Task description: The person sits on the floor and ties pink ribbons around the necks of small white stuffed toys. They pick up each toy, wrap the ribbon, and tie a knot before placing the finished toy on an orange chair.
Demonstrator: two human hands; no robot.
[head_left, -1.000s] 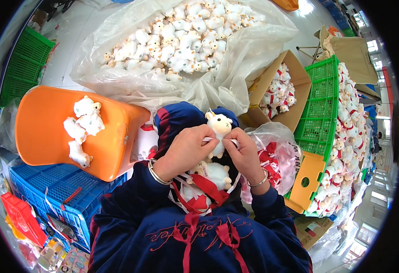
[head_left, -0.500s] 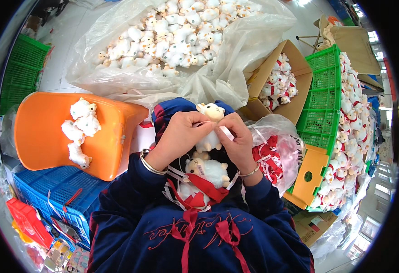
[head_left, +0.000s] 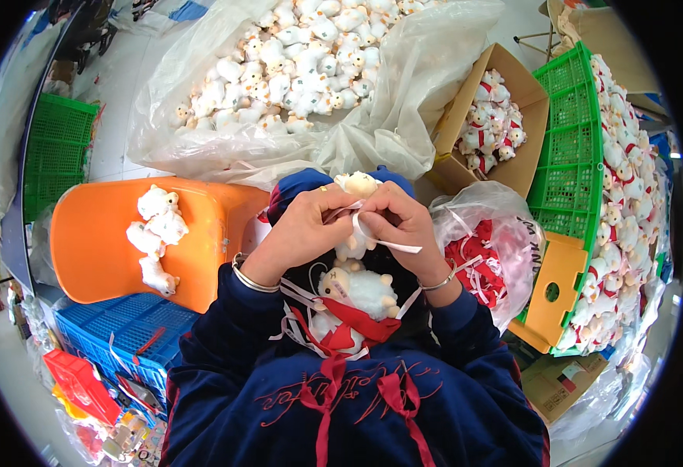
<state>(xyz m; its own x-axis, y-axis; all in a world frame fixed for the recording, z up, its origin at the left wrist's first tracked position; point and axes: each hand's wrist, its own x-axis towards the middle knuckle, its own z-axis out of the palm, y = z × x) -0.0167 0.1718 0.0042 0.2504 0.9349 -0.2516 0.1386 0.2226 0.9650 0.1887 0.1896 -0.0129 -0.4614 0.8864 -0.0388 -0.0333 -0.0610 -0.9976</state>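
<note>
We are seeing the left hand (head_left: 308,233) and the right hand (head_left: 405,222) meeting now, no longer standing apart on either side of the white plush lamb (head_left: 358,184). Both are pinching narrowly at its neck on a white ribbon (head_left: 403,248), one end of which is now trailing loose below the right hand. We are reading this as the ribbon being crossed or looped there (the fingers are hiding any knot, so we are not claiming one).

The lamb is sitting upright between the hands, above the lap, where a second lamb (head_left: 368,292) is lying against red cloth (head_left: 349,335).

Around us, an orange chair (head_left: 92,241) is carrying a few more lambs (head_left: 162,222), and a blue crate (head_left: 123,335) is standing below it. Ahead, clear plastic sheeting (head_left: 411,101) is cradling a big heap. On the right, we are finding a cardboard box (head_left: 532,101), a green crate (head_left: 567,140) and a bag of red pieces (head_left: 481,268).
</note>
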